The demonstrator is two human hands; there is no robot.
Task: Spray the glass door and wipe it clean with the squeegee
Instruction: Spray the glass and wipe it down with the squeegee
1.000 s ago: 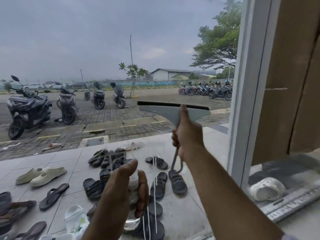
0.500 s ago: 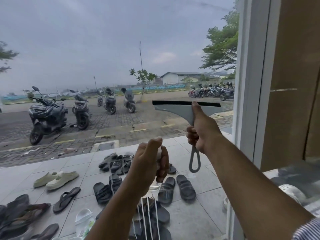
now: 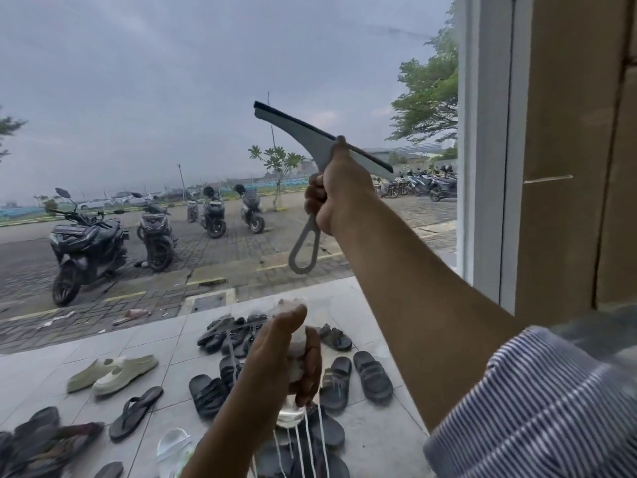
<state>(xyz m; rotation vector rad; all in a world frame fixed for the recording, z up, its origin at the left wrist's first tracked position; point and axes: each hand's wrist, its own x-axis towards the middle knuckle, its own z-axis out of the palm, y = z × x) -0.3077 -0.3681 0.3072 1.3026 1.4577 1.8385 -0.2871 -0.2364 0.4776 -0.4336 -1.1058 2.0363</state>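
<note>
Head view, one frame. Right hand [image 3: 339, 188] clamped in a fist on the handle of the squeegee [image 3: 310, 138], thumb laid up along the neck toward the blade. Blade tilted: one end high toward 10 o'clock, the other low toward 4 o'clock, black rubber edge uppermost. Handle loop hangs out of the fist toward 7 o'clock. Squeegee sits just right of frame centre, in front of the glass door [image 3: 172, 81]; whether the blade touches the pane cannot be told. Left hand [image 3: 279, 360], at 6 o'clock, wrapped round a clear bottle [image 3: 289, 414], thumb on top, fingers curled over its front; only the bottle's base and a pale top show. Hands well apart, right above left. Thin white streaks [image 3: 300, 450] run down the glass below the bottle. White door frame [image 3: 482, 167] at 3 o'clock. Striped sleeve [image 3: 537, 408] at 4 o'clock. Through the glass: sandals [image 3: 372, 374] on tiles near the bottle, scooters [image 3: 86, 243] at 9 o'clock.
</note>
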